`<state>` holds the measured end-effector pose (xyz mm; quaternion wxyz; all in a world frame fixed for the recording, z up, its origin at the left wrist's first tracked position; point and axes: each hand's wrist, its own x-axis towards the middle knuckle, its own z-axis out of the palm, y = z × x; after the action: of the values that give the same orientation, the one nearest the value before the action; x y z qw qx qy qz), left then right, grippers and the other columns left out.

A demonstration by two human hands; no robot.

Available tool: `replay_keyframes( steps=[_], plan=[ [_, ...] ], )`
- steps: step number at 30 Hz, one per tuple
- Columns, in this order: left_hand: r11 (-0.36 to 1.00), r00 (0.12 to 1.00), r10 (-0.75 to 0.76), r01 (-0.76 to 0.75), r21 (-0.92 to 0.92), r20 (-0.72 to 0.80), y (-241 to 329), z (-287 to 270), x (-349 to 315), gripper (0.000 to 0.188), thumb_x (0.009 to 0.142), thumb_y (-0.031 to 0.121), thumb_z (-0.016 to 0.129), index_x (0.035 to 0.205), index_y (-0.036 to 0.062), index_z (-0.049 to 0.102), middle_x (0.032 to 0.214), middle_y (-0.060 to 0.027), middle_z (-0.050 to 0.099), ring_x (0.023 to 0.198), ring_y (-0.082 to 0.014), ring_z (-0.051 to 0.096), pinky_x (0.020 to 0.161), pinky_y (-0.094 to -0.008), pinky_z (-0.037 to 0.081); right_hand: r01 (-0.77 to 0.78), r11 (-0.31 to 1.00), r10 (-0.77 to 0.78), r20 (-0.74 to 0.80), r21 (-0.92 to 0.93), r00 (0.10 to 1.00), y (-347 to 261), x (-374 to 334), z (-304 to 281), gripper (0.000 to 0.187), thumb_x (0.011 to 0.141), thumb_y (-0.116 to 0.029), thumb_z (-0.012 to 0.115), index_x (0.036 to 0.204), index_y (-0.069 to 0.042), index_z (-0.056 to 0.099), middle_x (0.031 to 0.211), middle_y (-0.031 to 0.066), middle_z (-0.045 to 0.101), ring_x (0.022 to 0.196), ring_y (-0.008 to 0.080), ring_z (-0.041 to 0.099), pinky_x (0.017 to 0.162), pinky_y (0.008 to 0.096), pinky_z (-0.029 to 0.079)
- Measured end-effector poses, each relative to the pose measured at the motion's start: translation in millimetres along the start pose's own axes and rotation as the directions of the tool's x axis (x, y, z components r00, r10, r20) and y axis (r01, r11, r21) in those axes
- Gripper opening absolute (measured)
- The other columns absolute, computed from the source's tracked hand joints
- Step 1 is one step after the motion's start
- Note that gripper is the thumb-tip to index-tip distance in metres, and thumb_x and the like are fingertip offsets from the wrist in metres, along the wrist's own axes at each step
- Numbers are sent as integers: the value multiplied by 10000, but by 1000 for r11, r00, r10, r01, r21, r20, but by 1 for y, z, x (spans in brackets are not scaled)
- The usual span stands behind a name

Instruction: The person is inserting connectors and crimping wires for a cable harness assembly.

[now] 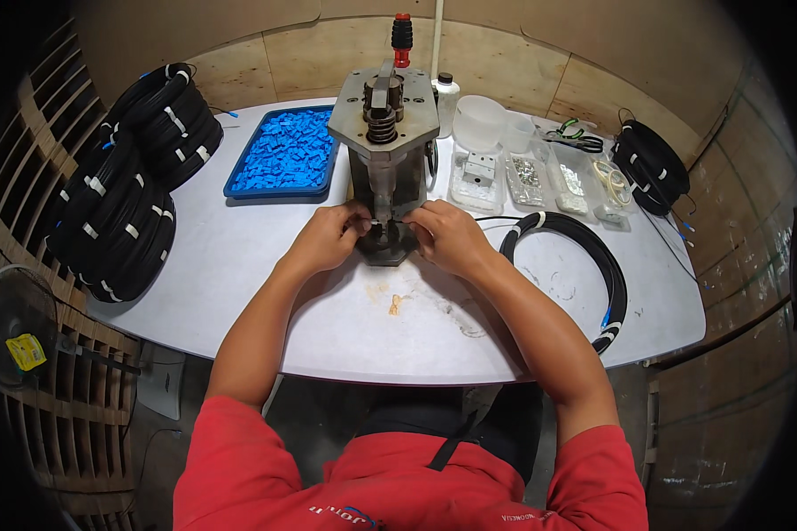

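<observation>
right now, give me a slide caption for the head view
Left fingers and right fingers low at a metal press, black cable coil alongside.

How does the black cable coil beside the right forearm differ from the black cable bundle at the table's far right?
The coil is a slim ring lying flat, with white tabletop showing through its middle; the bundle is a thicker stack. The coil lies nearer the camera, the bundle farther back. Both are black cable with white ties.

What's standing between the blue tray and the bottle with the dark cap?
In the head view, a metal press stands between the blue tray and the bottle.
</observation>
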<state>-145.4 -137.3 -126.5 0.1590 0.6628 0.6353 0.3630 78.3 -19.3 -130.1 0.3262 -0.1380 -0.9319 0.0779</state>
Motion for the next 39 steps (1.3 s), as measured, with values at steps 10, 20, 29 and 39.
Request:
replay_keyframes(
  steps=[10, 20, 29, 39],
  plan=[
    [999, 993, 26, -28, 15, 117, 12, -10, -5, 226, 902, 154, 660, 1015, -32, 723, 875, -207, 738, 805, -315, 723, 760, -381, 564, -21, 980, -14, 174, 199, 985, 7, -1, -18, 176, 816, -77, 681, 984, -74, 732, 906, 102, 715, 853, 305, 700, 776, 391, 570],
    [999, 979, 1, 7, -37, 201, 22, -15, -9, 249, 881, 199, 715, 991, -23, 731, 865, -171, 750, 783, -255, 723, 721, -355, 565, -54, 955, -26, 266, 292, 964, 7, 0, -29, 173, 816, -52, 698, 981, -59, 752, 889, 83, 739, 815, 245, 722, 723, 332, 578],
    [1000, 983, 15, -14, -6, 181, 20, -13, -9, 243, 892, 192, 702, 995, -26, 732, 868, -180, 747, 792, -279, 724, 740, -367, 565, -80, 949, 0, 256, 304, 967, 2, 1, -31, 139, 818, -76, 685, 930, -43, 758, 872, 112, 737, 794, 291, 714, 756, 365, 578],
    [999, 982, 17, -22, 25, 188, 23, -14, -9, 245, 900, 193, 693, 997, -29, 735, 877, -188, 745, 806, -296, 722, 765, -376, 565, -69, 948, -10, 247, 310, 969, 5, 0, -29, 128, 819, -75, 685, 921, -47, 756, 868, 109, 732, 791, 289, 709, 753, 366, 574]
  ],
)
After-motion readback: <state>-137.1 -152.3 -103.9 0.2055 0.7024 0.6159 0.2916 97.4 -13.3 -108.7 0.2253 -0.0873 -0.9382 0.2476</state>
